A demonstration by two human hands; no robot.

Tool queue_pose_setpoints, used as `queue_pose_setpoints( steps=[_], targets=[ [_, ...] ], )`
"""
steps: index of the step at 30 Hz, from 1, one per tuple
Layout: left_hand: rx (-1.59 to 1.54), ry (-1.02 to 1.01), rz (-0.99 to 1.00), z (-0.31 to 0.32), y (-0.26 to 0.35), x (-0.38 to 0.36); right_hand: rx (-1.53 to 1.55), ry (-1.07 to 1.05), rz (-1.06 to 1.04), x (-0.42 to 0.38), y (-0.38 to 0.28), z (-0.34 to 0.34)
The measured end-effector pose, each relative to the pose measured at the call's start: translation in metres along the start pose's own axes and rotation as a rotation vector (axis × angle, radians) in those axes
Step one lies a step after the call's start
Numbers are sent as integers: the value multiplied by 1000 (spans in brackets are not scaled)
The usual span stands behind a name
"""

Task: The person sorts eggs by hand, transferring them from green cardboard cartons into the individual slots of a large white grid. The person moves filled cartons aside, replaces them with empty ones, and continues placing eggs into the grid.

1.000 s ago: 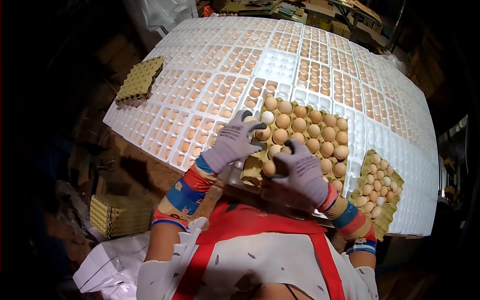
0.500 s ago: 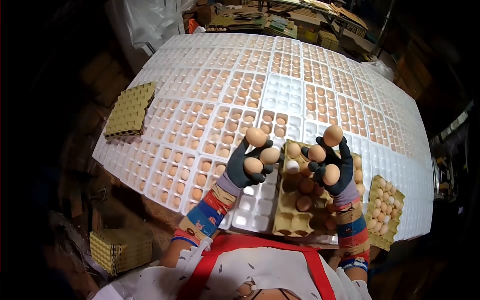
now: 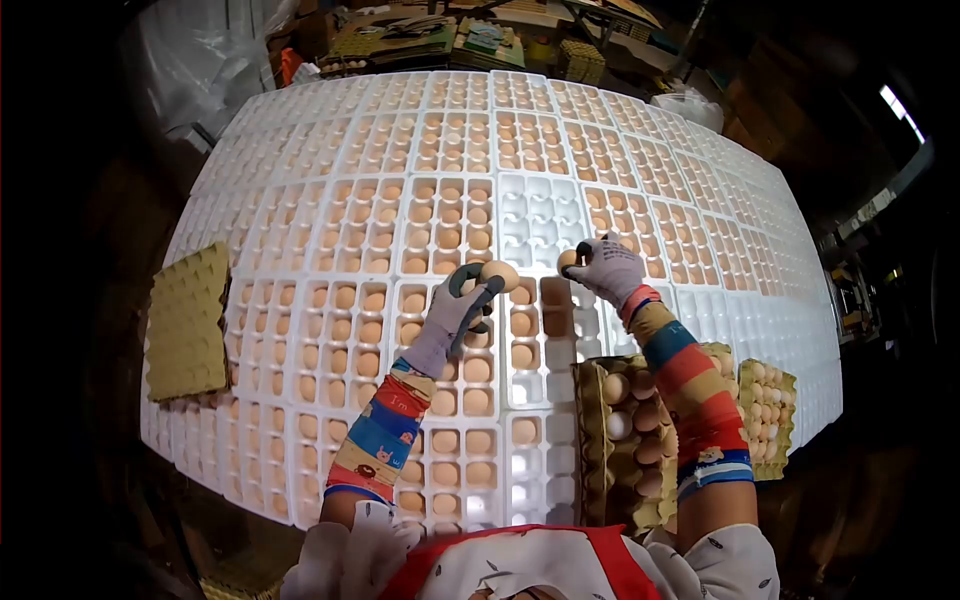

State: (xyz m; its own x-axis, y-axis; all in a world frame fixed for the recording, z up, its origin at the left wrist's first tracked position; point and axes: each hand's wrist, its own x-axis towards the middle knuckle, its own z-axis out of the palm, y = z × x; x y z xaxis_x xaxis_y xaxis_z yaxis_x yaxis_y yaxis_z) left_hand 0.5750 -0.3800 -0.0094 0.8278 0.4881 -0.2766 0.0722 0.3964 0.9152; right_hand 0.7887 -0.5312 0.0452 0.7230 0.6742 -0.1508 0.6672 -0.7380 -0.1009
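Note:
Both hands wear light gloves with dark palms. My left hand (image 3: 462,305) grips a brown egg (image 3: 499,276) between thumb and fingers, over the partly filled white tray (image 3: 524,393) in the middle. My right hand (image 3: 607,270) holds another brown egg (image 3: 569,262) at its fingertips, near that tray's upper right corner. Whether more eggs sit in either palm is hidden. Below my right forearm stands a yellowish pulp carton (image 3: 597,440) with brown eggs and a white egg. An eggless white tray (image 3: 541,222) lies beyond my hands.
White trays of brown eggs (image 3: 367,230) spread across the table. A stack of pulp cartons (image 3: 188,325) sits at the left. Another pulp carton of eggs (image 3: 768,410) is at the right. Clear plastic sheeting (image 3: 205,65) hangs at the back left.
Both hands have moved forward from above the pulp carton to over the white trays, and their palms have turned down. Fewer eggs show in each hand. The camera view has shifted.

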Motion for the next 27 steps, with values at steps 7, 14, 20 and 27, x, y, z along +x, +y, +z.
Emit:
queue_pose_setpoints(
  steps=[7, 14, 20, 27],
  targets=[
    [1411, 37, 279, 24, -11, 123, -64, -174, 10, 71, -10, 44],
    [1478, -149, 256, 29, 3, 192, 140, -13, -139, 126, -3, 63],
    [-156, -137, -152, 9, 22, 257, 640, 603, -168, 155, 24, 111],
    [777, 6, 671, 62, -17, 269, 479, 709, -136, 135, 32, 78]
  ],
)
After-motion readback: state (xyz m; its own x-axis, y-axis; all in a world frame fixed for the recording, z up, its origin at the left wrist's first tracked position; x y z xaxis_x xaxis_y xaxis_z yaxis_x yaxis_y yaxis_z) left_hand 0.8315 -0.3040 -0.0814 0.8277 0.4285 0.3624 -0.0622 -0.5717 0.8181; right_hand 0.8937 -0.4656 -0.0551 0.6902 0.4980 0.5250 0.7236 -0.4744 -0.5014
